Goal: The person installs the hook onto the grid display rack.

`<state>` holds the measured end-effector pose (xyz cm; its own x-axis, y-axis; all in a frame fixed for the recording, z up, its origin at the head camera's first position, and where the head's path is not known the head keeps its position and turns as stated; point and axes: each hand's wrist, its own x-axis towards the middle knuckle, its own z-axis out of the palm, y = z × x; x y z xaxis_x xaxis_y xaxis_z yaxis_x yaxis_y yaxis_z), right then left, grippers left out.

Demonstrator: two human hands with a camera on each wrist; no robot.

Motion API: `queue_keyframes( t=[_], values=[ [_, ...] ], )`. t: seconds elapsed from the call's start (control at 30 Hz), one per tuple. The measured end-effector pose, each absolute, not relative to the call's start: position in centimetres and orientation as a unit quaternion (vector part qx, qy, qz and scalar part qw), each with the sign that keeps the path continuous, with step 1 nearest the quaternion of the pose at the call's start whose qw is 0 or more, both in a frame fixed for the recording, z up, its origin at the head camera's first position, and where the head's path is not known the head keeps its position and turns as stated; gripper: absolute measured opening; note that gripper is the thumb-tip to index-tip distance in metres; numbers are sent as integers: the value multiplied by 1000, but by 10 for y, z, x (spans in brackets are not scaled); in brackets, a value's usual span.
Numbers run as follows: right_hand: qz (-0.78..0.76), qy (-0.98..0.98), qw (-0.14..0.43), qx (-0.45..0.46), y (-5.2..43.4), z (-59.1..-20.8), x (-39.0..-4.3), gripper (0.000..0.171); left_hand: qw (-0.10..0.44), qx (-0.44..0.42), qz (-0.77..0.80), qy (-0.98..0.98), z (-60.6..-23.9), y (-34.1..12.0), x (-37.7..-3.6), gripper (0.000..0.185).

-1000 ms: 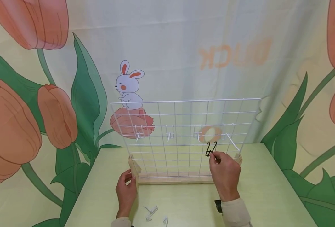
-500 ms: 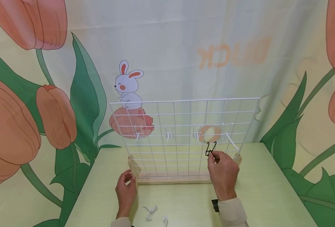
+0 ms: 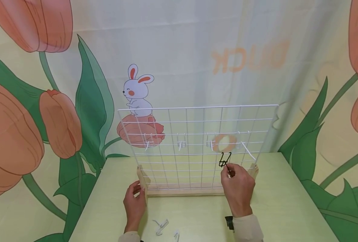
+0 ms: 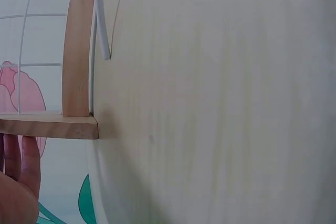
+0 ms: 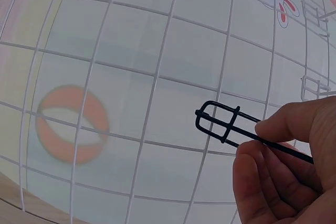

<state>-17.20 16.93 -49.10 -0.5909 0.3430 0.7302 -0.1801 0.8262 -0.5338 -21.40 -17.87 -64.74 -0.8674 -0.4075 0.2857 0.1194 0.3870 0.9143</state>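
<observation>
At about four o'clock on the white wire grid [image 3: 197,148], the right hand [image 3: 239,190] pinches the stem of a black wire hook [image 3: 225,160] between thumb and fingertips, its looped head right up against the mesh; whether it touches a wire I cannot quite tell. The left hand [image 3: 135,204] has its fingers curled on the wooden foot [image 3: 143,181] at the grid's seven o'clock corner, bracing it on the worktop [image 3: 288,201]. To seat it well, I would keep the loops square to a horizontal wire and press gently. The hook's long axis runs from the fingers up toward eleven o'clock, head leading.
</observation>
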Motion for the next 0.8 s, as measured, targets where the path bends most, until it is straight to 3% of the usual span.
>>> queue_keyframes(
  t=[0.8],
  values=[
    [319, -846, 418, -88, 169, -508, -155, 15, 234, 91, -551, -796, -649, -180, -214, 32]
  ],
)
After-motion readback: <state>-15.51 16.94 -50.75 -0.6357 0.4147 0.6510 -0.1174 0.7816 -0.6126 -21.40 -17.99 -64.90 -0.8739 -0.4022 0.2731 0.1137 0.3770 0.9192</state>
